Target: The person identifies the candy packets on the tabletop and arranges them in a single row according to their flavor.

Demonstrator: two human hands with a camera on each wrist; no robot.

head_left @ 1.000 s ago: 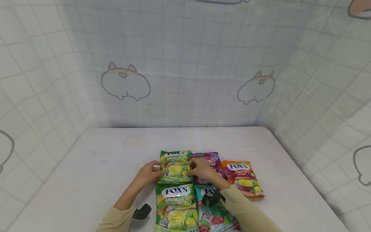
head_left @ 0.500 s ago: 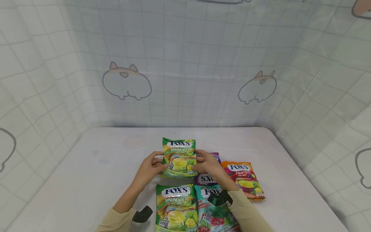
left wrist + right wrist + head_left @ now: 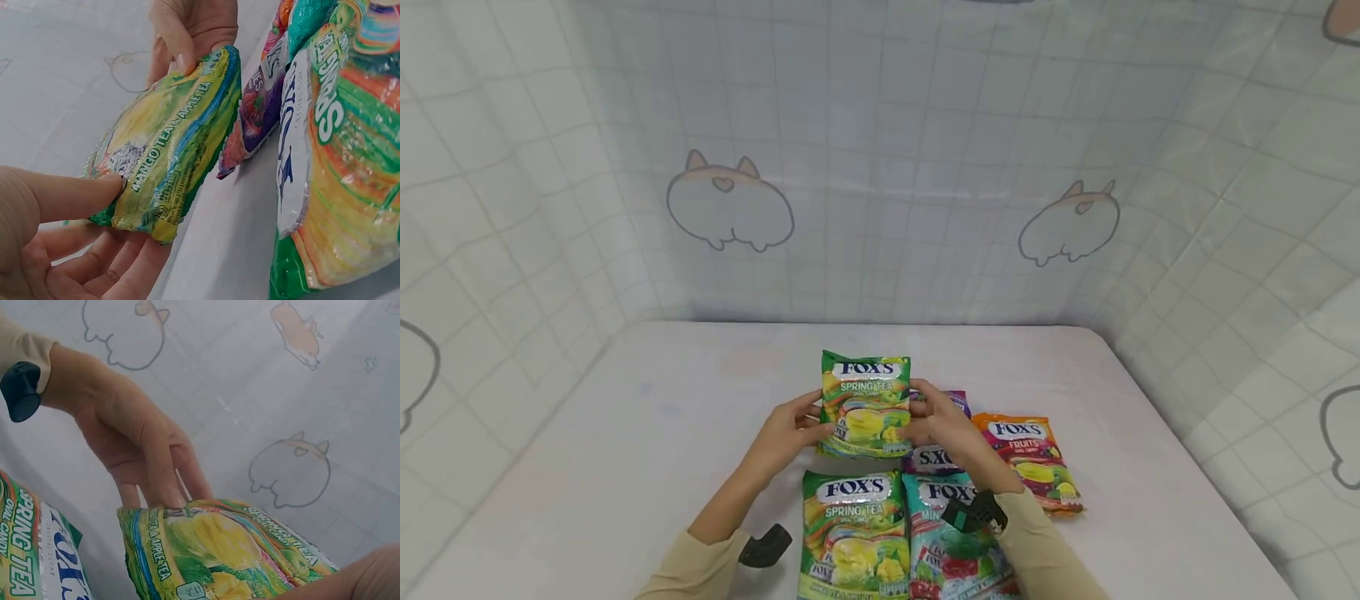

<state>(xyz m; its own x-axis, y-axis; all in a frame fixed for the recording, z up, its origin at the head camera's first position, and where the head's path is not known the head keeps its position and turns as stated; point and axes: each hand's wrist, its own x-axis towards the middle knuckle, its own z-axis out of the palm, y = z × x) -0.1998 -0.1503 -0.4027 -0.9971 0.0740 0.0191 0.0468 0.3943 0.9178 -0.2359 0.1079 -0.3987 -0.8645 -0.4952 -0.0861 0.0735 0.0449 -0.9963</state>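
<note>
Above the table [image 3: 587, 508], your held green bag [image 3: 865, 414] hangs just behind the other green bag [image 3: 854, 537], which lies nearer you beside the teal bag [image 3: 957, 567]; brought down too close, it could catch on that top edge and crumple. The purple bag [image 3: 931, 460] lies partly hidden below your right hand [image 3: 946, 427], so a sideways swing might nudge it into the orange bag [image 3: 1036, 471] next to it. Your left hand [image 3: 792, 432] and right hand each pinch one side, closed to the pack's thickness; the slick film could slip if either thumb eased. Compared with a second ago, the held green bag has come up off the table, baring the purple bag's upside-down label.
</note>
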